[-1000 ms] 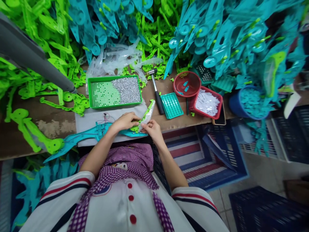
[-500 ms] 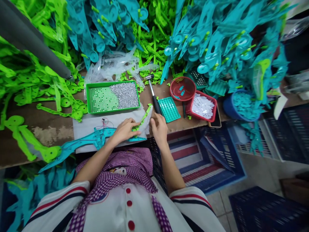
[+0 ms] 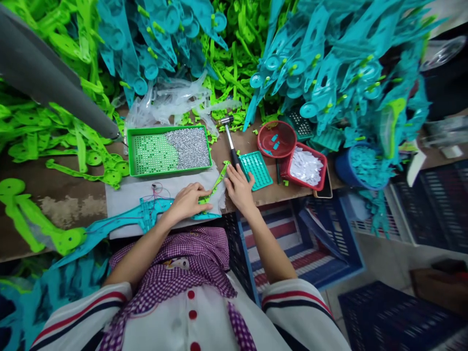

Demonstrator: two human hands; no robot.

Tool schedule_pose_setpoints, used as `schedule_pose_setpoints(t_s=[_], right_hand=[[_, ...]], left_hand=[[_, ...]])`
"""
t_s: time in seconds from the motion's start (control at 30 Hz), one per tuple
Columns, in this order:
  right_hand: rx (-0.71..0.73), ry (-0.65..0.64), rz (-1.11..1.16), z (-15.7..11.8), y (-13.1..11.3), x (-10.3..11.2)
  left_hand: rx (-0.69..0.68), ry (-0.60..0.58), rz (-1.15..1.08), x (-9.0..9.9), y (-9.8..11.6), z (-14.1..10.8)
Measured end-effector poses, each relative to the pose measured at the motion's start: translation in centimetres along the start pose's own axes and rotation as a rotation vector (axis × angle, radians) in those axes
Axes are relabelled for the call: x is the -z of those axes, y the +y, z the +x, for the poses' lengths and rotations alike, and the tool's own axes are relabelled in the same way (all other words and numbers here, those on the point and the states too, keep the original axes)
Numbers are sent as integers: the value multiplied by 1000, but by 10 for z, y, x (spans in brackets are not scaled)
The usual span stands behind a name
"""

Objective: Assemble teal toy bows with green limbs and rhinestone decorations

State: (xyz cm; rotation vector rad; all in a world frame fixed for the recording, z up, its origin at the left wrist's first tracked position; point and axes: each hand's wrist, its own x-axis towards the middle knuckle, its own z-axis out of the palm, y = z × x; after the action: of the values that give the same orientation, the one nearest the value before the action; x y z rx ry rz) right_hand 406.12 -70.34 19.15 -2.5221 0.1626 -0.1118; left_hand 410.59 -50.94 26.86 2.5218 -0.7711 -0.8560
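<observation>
On a white cloth (image 3: 126, 195) at the table's front edge lies a long teal plastic part (image 3: 120, 218) with thin wires near its middle. My left hand (image 3: 188, 201) rests on its right end, fingers closed on a slim green part (image 3: 220, 176) that slants up to the right. My right hand (image 3: 239, 187) is beside the tip of that green part, palm down with its fingers apart, just below the handle of a hammer (image 3: 230, 139). Nothing shows in the right hand.
Behind the cloth stands a green tray (image 3: 129, 153) of small metal pieces. To the right are a teal grid tray (image 3: 256, 169), a red bowl (image 3: 277, 150), a red basket (image 3: 324, 170) and a blue bucket (image 3: 343, 170). Green and teal parts pile up behind; a grey pole slants in upper left.
My right hand has moved up and left, closer to the green part's tip and the hammer handle. My left hand has stayed on the parts. The view has shifted slightly.
</observation>
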Motion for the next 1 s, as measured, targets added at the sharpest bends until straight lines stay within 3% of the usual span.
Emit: schedule_pose_setpoints(t_s=[0.4, 1.0], right_hand=[[103, -41, -61, 7, 3, 11], [-123, 83, 130, 14, -9, 8]], left_hand=[[-23, 10, -69, -3, -8, 2], [-24, 69, -88, -5, -7, 3]])
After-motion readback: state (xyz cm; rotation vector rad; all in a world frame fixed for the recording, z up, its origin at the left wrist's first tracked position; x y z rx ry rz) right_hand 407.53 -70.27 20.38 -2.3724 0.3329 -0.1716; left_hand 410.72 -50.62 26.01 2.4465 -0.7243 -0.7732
